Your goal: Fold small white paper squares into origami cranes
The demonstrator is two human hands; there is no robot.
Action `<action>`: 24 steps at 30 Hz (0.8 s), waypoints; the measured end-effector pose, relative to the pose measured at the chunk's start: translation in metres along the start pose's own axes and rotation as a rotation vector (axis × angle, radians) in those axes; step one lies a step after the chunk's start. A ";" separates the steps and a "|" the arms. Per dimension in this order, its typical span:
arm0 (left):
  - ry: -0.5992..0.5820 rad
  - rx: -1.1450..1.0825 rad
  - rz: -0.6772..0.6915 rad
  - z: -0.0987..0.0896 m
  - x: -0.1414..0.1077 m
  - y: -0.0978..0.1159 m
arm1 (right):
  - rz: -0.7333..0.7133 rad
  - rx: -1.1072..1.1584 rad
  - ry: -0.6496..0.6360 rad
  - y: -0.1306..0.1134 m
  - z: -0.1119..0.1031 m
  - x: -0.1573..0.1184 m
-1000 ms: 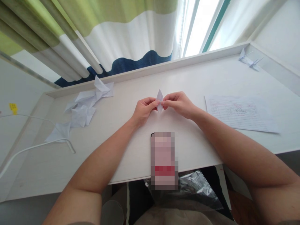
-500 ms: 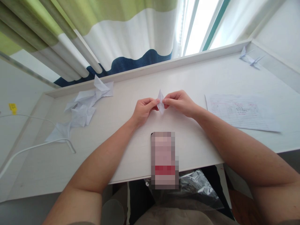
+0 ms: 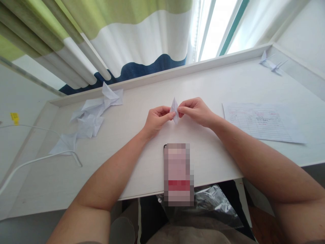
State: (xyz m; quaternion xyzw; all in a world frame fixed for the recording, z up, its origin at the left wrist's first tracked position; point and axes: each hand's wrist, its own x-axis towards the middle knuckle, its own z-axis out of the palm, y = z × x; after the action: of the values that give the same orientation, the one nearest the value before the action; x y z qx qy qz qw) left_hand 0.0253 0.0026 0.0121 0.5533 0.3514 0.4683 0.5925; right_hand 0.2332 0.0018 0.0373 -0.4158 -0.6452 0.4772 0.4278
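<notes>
A small folded white paper stands upright over the middle of the white desk, narrow and pointed at top and bottom. My left hand pinches its left side between thumb and fingers. On the opposite side, the thumb and forefinger of my right hand close on the paper's right edge. Nearer to me than both hands lies a phone, its screen blurred out, at the front edge of the desk.
Several folded white papers lie at the left, near a white cable. Lined written sheets are on the right. Small folded paper pieces sit in the far right corner. A curtain hangs behind the raised rim.
The left thumb has shifted slightly lower and to the right on the folded paper, whose left face shows more. The right hand has hardly moved.
</notes>
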 end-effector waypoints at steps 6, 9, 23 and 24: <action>0.095 -0.008 0.041 0.004 0.000 0.000 | 0.008 -0.057 0.029 0.002 0.001 0.001; 0.139 0.063 0.084 0.007 -0.001 0.000 | 0.013 -0.070 0.044 0.002 0.003 0.001; 0.159 0.079 0.052 0.007 -0.001 -0.002 | -0.043 -0.053 0.122 0.007 0.009 0.003; 0.159 0.053 0.045 0.007 -0.001 -0.002 | -0.045 -0.070 0.127 0.007 0.009 0.003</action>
State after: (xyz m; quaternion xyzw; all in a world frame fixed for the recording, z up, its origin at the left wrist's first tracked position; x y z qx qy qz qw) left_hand 0.0317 -0.0002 0.0111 0.5376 0.3969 0.5145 0.5373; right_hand 0.2248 0.0033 0.0288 -0.4455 -0.6423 0.4172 0.4636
